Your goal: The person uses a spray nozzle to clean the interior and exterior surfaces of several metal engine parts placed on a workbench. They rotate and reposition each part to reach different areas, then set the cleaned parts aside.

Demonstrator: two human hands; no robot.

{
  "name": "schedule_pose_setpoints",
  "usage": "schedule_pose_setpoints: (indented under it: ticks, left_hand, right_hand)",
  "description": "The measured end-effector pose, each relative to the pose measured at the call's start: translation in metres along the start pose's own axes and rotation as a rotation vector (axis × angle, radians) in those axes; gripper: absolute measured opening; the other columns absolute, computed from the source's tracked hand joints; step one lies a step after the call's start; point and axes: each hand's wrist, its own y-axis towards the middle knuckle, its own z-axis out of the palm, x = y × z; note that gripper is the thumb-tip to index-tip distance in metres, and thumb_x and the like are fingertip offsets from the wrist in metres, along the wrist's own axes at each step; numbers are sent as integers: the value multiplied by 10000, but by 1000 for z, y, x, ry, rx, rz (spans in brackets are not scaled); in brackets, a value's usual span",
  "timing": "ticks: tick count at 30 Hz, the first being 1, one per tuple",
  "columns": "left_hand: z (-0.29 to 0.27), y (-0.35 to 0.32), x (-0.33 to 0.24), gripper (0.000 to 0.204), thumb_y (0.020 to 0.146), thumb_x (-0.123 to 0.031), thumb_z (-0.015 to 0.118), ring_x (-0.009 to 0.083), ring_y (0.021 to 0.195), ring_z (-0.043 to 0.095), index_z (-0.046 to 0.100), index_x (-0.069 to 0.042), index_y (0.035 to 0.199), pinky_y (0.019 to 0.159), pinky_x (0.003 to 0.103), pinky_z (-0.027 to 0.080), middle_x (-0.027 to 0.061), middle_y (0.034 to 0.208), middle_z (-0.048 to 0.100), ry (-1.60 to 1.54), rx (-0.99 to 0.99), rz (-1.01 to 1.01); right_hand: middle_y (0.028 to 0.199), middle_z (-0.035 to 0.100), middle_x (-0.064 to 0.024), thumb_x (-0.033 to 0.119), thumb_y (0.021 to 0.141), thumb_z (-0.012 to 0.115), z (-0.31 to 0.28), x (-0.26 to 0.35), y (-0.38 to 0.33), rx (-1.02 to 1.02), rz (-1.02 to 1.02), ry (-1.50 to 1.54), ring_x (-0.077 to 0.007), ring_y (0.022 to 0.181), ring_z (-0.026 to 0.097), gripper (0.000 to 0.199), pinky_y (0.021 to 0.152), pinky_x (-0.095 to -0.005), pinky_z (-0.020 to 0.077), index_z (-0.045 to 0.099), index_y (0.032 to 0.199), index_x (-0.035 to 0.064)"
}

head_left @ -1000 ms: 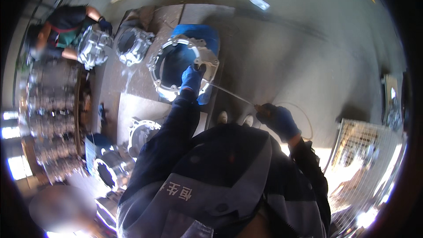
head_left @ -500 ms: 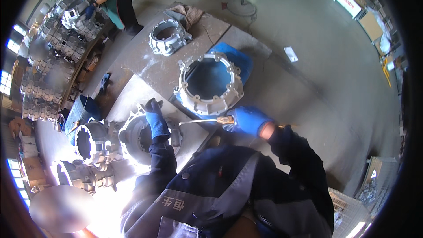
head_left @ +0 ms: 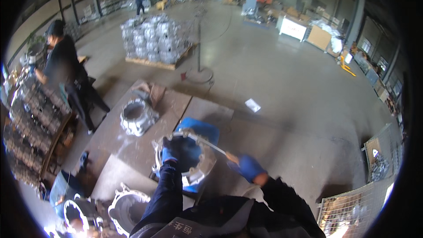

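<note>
A ring-shaped metal housing (head_left: 205, 166) with bolt lugs around its rim lies on a blue support (head_left: 200, 127) at the table's near right part. My left hand (head_left: 170, 152), in a blue glove with dark fingertips, is closed at the left side of the housing's rim; its fingers are partly lost against the dark opening. In my gloved right hand (head_left: 249, 168), to the right of the housing, is a long thin-shafted hand tool (head_left: 216, 148) with a brownish handle. Its shaft reaches left over the housing's far right rim; the tip blends into the bright metal.
A smaller housing (head_left: 135, 117) stands farther back on the table (head_left: 110, 125), beside a crumpled cloth (head_left: 154, 93). More housings (head_left: 128, 209) sit at the near left. A co-worker (head_left: 70, 70) stands by stacked castings (head_left: 33, 119) at left. A wire cage (head_left: 348, 207) is at near right.
My view has tilted up toward the hall. My left hand has moved from the near-left housing to the one on the blue support. The tool's shaft has come up to that housing's rim.
</note>
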Motion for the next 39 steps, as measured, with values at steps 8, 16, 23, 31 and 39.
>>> schedule_pose_setpoints:
  ticks: [8, 16, 23, 31, 39]
  left_hand:
    - [29, 38, 44, 465, 929, -297, 604, 267, 1054, 584, 468, -33, 1287, 957, 399, 457, 109, 1181, 608, 500, -128, 202]
    - [50, 21, 122, 419, 927, -323, 614, 300, 1078, 572, 525, -48, 1230, 958, 468, 468, 116, 1153, 611, 619, -136, 377]
    - [63, -19, 193, 494, 865, -498, 611, 255, 1056, 601, 599, -133, 1198, 876, 460, 511, 73, 1119, 649, 1179, -193, 388]
    - [98, -52, 197, 524, 972, -456, 470, 235, 1092, 606, 579, -22, 1245, 984, 354, 465, 149, 1156, 639, 1528, 18, 343]
    - [111, -59, 149, 424, 997, -337, 415, 197, 1002, 601, 579, -16, 1222, 912, 313, 478, 94, 1120, 634, 2150, -87, 517]
  right_hand:
    - [973, 652, -109, 153, 942, 603, -12, -73, -205, -192, 277, 476, -140, 750, 674, 245, 655, -269, 552, 593, 1121, -13]
    - [984, 622, -105, 268, 991, 539, 5, -105, -256, -199, 588, 639, -242, 839, 680, 413, 690, -372, 573, 369, 1278, 26]
    - [1010, 610, -102, 310, 993, 542, -20, -99, -200, -269, 559, 991, -228, 789, 679, 434, 680, -359, 574, 475, 1273, -15]
    - [870, 630, -23, 197, 969, 588, -24, -67, -118, 168, 287, 1025, -116, 635, 610, 383, 579, -273, 521, 527, 1293, 4]
    - [773, 637, -27, 333, 954, 601, -12, -35, -2, 218, 360, 829, -92, 595, 583, 330, 484, -257, 473, 627, 1202, 117]
